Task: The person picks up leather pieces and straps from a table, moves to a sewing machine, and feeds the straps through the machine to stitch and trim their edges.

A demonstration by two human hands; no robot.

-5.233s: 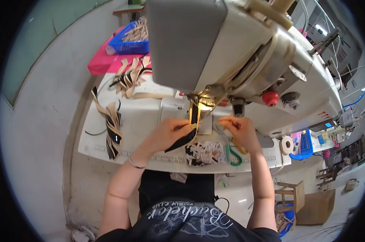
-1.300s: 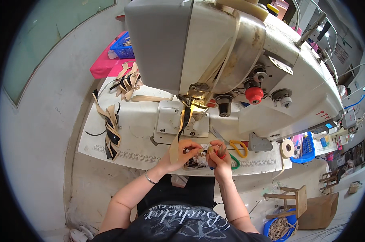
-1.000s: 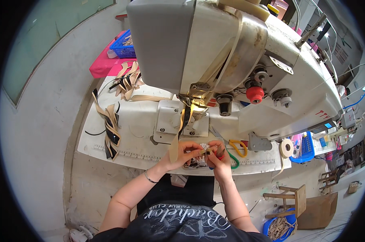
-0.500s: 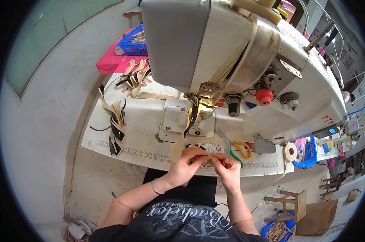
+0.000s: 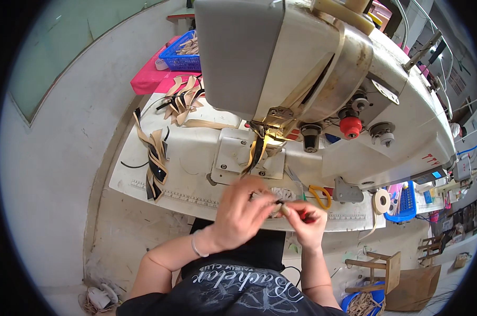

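Observation:
My left hand [image 5: 241, 215] is raised in front of the sewing machine [image 5: 296, 63], its fingers blurred by motion near the right fingertips. My right hand [image 5: 308, 224] pinches a small beige piece [image 5: 284, 209] between thumb and finger. A small black bit [image 5: 279, 201] shows at those fingertips. Something red [image 5: 303, 214] sits within the right hand's curled fingers, its kind hidden. Under the machine's lit needle area hangs a black and beige strip [image 5: 257, 151], its lower end behind my left hand. Just beyond the hands, a clear tray holds small white pieces [image 5: 283, 193], partly covered.
Orange-handled scissors [image 5: 320, 196] lie right of the tray. Black and beige strips [image 5: 157, 163] are bundled at the table's left, with more strips [image 5: 183, 102] behind. A tape roll [image 5: 381, 200] and blue basket [image 5: 404, 203] are at right. A wooden stool [image 5: 375, 271] stands below.
My left hand has come away from the pinch and lifted, now blurred. The right hand has shifted slightly right, still pinching the small piece. The view has shifted a little.

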